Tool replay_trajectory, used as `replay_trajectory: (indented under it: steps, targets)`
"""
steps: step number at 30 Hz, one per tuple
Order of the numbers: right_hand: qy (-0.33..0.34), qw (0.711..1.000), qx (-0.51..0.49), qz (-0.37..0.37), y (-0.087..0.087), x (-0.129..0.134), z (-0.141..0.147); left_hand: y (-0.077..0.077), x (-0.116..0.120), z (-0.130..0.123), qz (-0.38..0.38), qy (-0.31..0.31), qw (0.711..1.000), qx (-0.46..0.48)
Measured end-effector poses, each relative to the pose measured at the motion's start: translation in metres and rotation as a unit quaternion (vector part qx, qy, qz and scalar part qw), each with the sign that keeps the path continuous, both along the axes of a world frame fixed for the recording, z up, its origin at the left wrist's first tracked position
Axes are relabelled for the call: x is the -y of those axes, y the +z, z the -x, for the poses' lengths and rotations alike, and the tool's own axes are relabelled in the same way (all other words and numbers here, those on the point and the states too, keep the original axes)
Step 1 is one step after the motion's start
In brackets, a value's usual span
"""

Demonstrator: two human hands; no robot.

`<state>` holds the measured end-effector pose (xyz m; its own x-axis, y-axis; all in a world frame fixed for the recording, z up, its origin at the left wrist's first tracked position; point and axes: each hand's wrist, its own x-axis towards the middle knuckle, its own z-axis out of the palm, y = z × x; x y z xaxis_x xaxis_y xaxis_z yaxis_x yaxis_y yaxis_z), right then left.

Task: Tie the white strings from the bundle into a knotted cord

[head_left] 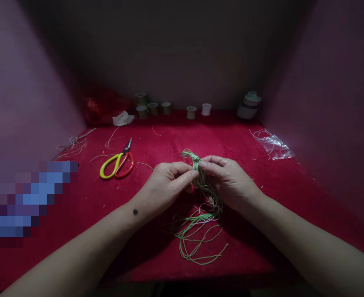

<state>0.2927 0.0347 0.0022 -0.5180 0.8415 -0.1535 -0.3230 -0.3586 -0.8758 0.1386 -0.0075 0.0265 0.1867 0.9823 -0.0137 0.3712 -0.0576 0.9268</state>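
A bundle of thin green cords (211, 192) hangs between my two hands, with a knot at its top end and short ends sticking out above. My left hand (172, 181) pinches the bundle just below the knot from the left. From the right, my right hand (231, 177) grips it close to the knot between thumb and fingers. The loose lower cords, some pale and some bright green, trail in loops on the red cloth (145, 251) towards me. Scissors (118, 163) with one yellow and one red handle lie on the cloth left of my left hand, blades pointing away.
Several thread spools (152, 108) stand along the back wall, with a white spool (206, 109) among them. A capped bottle (249, 105) is at the back right. A clear plastic bag (276, 146) lies right, a red bag (100, 109) back left. Loose cords (73, 142) lie left.
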Motion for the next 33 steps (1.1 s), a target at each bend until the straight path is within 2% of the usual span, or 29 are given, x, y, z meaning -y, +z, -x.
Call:
replay_trajectory:
  steps: [7,14,18,22,24,26,29,31,33]
  targets:
    - [-0.008,0.999,0.009,-0.047,-0.004,-0.002,-0.001,-0.002,-0.003,0.002,0.035,0.0,0.988,0.149]
    - [0.013,0.999,0.0,-0.031,-0.004,-0.001,0.001,-0.008,-0.007,0.002,0.123,0.005,0.944,0.307]
    - [0.01,0.998,0.017,-0.055,-0.005,-0.002,0.001,-0.017,-0.011,0.002,0.156,0.004,0.925,0.347]
    - [0.008,0.995,0.05,-0.091,-0.002,0.0,-0.001,-0.02,-0.01,-0.001,0.158,-0.016,0.924,0.348]
    - [0.001,0.99,0.067,-0.125,0.001,0.002,-0.002,-0.018,-0.008,-0.003,0.133,-0.021,0.936,0.325]
    - [-0.015,0.983,0.086,-0.163,0.004,0.004,-0.002,-0.017,-0.005,-0.005,0.073,-0.006,0.962,0.262]
    - [-0.036,0.964,0.122,-0.232,0.005,0.006,-0.001,-0.019,-0.001,-0.005,-0.066,0.037,0.995,0.069]
    - [-0.069,0.937,0.159,-0.303,0.004,0.007,-0.001,-0.023,0.002,-0.005,-0.173,0.052,0.98,-0.077]
    - [-0.111,0.902,0.194,-0.369,0.003,0.007,-0.002,-0.027,0.004,-0.006,-0.274,0.051,0.943,-0.182]
